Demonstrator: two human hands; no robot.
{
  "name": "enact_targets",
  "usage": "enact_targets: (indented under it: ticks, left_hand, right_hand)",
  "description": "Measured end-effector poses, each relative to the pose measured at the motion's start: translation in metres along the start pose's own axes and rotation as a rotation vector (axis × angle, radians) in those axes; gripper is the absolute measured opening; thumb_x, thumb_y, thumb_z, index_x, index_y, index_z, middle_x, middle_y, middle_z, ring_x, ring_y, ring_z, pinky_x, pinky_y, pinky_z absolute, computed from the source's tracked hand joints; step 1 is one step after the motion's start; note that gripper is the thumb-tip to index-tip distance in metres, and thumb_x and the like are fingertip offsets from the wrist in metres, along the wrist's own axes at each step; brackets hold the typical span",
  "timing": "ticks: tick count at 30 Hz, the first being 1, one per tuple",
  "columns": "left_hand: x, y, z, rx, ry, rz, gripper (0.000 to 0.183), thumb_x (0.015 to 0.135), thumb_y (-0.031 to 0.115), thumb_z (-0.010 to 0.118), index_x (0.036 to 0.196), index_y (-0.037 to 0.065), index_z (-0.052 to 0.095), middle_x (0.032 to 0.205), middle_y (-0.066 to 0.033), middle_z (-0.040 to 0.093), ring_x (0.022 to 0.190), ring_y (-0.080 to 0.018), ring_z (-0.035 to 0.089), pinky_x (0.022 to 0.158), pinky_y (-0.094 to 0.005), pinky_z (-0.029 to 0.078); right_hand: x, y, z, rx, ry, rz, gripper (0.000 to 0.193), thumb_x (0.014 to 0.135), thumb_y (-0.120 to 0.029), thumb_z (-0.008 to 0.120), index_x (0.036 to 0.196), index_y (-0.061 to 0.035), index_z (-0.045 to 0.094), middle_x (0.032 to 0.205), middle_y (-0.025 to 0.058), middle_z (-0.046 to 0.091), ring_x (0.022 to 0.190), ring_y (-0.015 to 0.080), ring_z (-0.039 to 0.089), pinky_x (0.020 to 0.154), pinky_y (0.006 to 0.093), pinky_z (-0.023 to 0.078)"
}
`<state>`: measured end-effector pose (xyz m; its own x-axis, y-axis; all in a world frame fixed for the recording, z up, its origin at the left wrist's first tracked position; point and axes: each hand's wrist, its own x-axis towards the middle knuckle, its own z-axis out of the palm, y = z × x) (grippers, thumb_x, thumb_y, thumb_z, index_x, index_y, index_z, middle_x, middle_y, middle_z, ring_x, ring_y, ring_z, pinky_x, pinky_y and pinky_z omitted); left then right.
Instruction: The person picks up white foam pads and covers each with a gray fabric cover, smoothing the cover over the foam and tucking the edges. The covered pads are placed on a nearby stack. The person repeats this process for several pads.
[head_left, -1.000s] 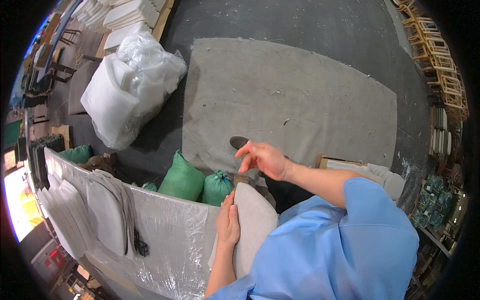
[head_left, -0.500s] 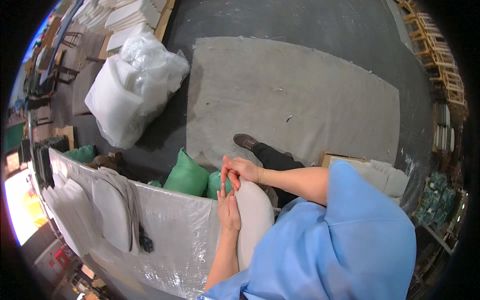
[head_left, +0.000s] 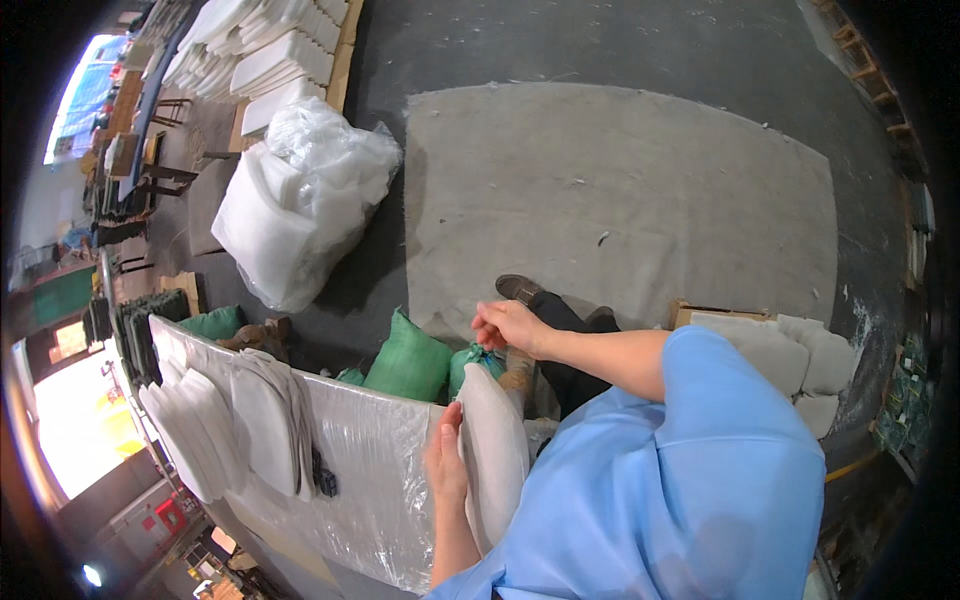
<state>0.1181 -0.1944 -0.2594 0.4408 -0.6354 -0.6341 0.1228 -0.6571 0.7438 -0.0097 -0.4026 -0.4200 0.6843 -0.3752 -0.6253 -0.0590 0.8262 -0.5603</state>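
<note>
The left hand [head_left: 447, 462] lay open along the cushion [head_left: 494, 455], by the table [head_left: 375, 440] — the right hand [head_left: 508, 328] hung past the cushion's tip, fingers curled, on what I couldn't tell.

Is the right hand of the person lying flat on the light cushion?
No, the right hand hangs in the air, beyond the cushion.

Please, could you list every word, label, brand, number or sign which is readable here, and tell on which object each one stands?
There is no text that I can read.
Pale cushion by the left hand: no lettering visible.
Green sack and plastic-wrapped white bundle: none visible on the sides shown.
Red object at lower left: too small and blurred to tell.
</note>
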Motion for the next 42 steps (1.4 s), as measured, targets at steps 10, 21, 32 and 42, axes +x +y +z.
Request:
enact_targets:
  ticks: [10,21,32,42]
  left_hand:
    - [0.070,-0.019,0.022,0.426,0.032,-0.004,0.048,0.112,0.031,0.045,0.147,0.002,0.059,0.146,-0.0242,0.061,0.138,-0.0354,0.057,0.116,-0.0410,0.041]
    - [0.091,-0.019,0.022,0.561,0.107,0.003,0.032,0.104,0.029,0.058,0.105,-0.001,0.070,0.104,-0.0256,0.071,0.100,-0.0434,0.067,0.090,-0.0520,0.050]
    - [0.099,-0.013,0.024,0.468,0.240,0.203,0.019,0.098,0.021,0.068,0.100,0.002,0.071,0.101,-0.0199,0.074,0.095,-0.0381,0.070,0.085,-0.0478,0.053]
    - [0.091,-0.004,0.041,0.156,0.071,0.368,0.017,0.097,0.014,0.066,0.104,0.002,0.077,0.109,-0.0146,0.076,0.107,-0.0353,0.069,0.097,-0.0441,0.052]
  right_hand:
    - [-0.024,0.015,0.020,0.051,-0.167,0.495,0.032,0.105,-0.045,0.065,0.100,-0.0139,0.072,0.098,-0.0004,0.070,0.081,0.0138,0.062,0.076,0.0355,0.050]
    - [0.011,0.005,0.009,-0.015,-0.280,0.665,0.019,0.100,-0.030,0.075,0.091,-0.0142,0.068,0.086,-0.0036,0.068,0.077,0.0113,0.067,0.068,0.0315,0.055]
    - [0.017,0.029,0.012,0.039,-0.051,0.855,0.015,0.102,-0.021,0.069,0.095,-0.0080,0.070,0.088,0.0048,0.072,0.076,0.0183,0.071,0.072,0.0386,0.061]
    - [-0.020,-0.001,0.030,0.160,-0.200,0.739,0.035,0.110,-0.027,0.047,0.131,-0.0044,0.064,0.125,0.0109,0.071,0.113,0.0213,0.071,0.100,0.0368,0.058]
